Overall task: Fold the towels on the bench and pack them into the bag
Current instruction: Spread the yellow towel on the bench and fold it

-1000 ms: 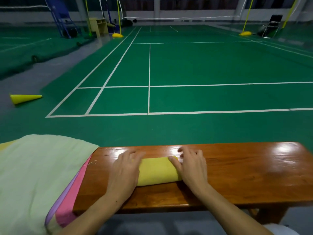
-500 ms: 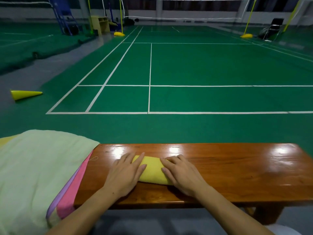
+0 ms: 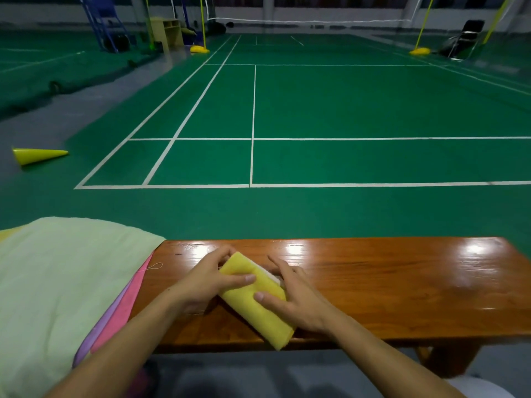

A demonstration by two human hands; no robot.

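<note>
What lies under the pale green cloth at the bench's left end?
Under the pale green cloth, pink and purple towel edges show. How many lie beneath, and the bench there, is hidden.

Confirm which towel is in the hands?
The folded yellow towel, gripped by both hands mid-bench; the pale green towel and pink towel lie untouched at left.
</note>
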